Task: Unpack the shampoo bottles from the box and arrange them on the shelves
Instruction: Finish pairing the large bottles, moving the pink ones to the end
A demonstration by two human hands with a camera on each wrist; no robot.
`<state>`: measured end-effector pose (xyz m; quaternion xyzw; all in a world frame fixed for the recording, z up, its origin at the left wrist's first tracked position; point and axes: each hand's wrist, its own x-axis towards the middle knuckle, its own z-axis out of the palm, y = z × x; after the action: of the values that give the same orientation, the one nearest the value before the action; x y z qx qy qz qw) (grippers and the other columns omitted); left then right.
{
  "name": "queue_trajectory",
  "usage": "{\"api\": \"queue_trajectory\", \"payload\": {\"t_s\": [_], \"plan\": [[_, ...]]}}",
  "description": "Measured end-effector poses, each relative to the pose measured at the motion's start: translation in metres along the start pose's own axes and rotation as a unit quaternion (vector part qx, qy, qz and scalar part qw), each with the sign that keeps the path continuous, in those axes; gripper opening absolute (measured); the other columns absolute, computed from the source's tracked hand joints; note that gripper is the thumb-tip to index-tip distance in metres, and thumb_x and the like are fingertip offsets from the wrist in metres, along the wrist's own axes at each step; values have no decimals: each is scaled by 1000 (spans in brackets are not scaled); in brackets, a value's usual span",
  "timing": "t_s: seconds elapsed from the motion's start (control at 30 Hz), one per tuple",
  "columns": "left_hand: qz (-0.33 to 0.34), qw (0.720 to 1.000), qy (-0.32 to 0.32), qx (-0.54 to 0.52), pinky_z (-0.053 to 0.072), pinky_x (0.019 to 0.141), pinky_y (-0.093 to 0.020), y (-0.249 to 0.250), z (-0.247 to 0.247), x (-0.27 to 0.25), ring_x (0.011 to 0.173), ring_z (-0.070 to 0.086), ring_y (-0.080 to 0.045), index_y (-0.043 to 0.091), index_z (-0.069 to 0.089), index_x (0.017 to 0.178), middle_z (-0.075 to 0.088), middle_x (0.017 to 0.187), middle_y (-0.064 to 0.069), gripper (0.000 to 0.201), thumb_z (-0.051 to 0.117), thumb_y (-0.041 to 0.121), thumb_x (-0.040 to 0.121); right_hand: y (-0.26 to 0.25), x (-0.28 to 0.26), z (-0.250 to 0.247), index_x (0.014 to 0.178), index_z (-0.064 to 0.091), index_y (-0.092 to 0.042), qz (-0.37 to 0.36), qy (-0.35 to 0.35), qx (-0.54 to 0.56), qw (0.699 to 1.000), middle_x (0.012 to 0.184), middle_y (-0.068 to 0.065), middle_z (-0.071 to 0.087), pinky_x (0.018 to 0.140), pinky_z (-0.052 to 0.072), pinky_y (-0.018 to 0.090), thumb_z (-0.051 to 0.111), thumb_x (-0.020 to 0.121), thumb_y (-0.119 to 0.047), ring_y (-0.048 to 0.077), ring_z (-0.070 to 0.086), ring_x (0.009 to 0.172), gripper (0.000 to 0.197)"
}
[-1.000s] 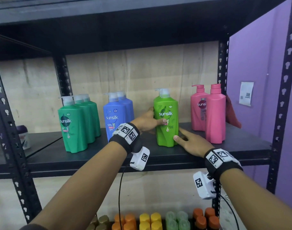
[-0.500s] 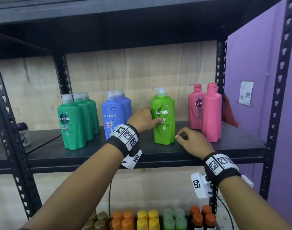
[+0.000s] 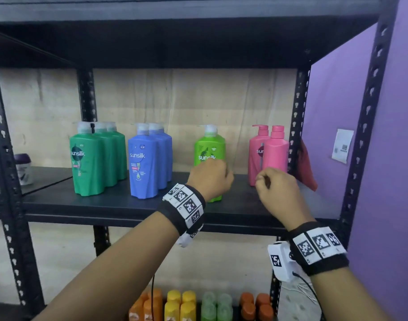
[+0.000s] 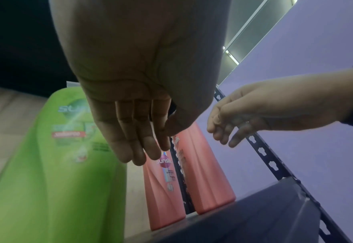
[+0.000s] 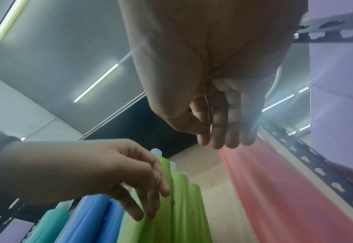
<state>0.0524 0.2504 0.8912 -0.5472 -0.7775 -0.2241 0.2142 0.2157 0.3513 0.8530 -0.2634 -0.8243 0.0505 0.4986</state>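
A light green Sunsilk pump bottle (image 3: 210, 144) (image 4: 46, 164) (image 5: 179, 197) stands upright on the black shelf (image 3: 128, 205), between the blue bottles (image 3: 147, 163) and two pink bottles (image 3: 267, 156) (image 4: 202, 172). Dark green bottles (image 3: 94, 158) stand at the left end. My left hand (image 3: 212, 174) (image 4: 142, 144) hovers just in front of the light green bottle, fingers relaxed, holding nothing. In front of the pink bottles my right hand (image 3: 272, 186) (image 5: 219, 134) hangs with loosely curled fingers and is empty. No box is in view.
A small white jar with a purple lid (image 3: 23, 167) sits on the neighbouring shelf at far left. A red cloth (image 3: 307, 172) hangs by the right rear post. Small orange, yellow and green bottles (image 3: 182, 304) fill the shelf below. A purple wall (image 3: 395, 181) closes the right side.
My left hand has let go of the light green bottle and drawn back. My right hand has lifted off the shelf board and curled loosely. The bottle stays upright where it was set.
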Motion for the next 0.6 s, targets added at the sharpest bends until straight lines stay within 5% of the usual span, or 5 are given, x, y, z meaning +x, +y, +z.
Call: {"api": "queue_trajectory", "payload": {"t_s": [0.1, 0.23, 0.4, 0.47, 0.6], "plan": [[27, 998, -24, -49, 56, 82, -43, 17, 8, -2, 99, 67, -40, 11, 73, 103, 73, 103, -18, 26, 52, 25, 97, 10, 4, -22, 80, 63, -11, 10, -2, -38, 999, 81, 5, 60, 69, 47, 36, 56, 94, -16, 27, 58, 76, 16], [16, 998, -28, -59, 55, 79, -42, 27, 20, -1, 95, 67, -39, 11, 72, 99, 73, 99, -17, 25, 53, 27, 96, 24, 10, -35, 104, 63, -12, 78, 16, -15, 997, 98, 6, 63, 76, 49, 35, 55, 95, -22, 24, 59, 86, 15], [2, 997, -31, -77, 57, 80, -42, 35, 32, -1, 90, 68, -37, 12, 74, 95, 72, 91, -14, 31, 53, 35, 98, 35, 8, -23, 146, 37, -11, 165, -42, 21, 985, 135, 17, 45, 92, 45, 41, 64, 96, -35, 32, 56, 110, 62], [3, 997, -30, -77, 56, 80, -41, 39, 34, 0, 91, 68, -37, 13, 75, 98, 73, 92, -14, 31, 54, 35, 98, 38, 9, -12, 153, 28, -11, 187, -55, 52, 979, 140, 22, 42, 102, 44, 44, 70, 93, -35, 39, 53, 122, 77], [1, 997, -22, -78, 55, 79, -39, 45, 37, -2, 93, 68, -37, 15, 74, 100, 75, 96, -15, 27, 54, 35, 98, 49, 16, 3, 156, 19, -12, 204, -67, 96, 972, 143, 26, 46, 102, 45, 45, 73, 90, -34, 41, 54, 125, 88]]}}
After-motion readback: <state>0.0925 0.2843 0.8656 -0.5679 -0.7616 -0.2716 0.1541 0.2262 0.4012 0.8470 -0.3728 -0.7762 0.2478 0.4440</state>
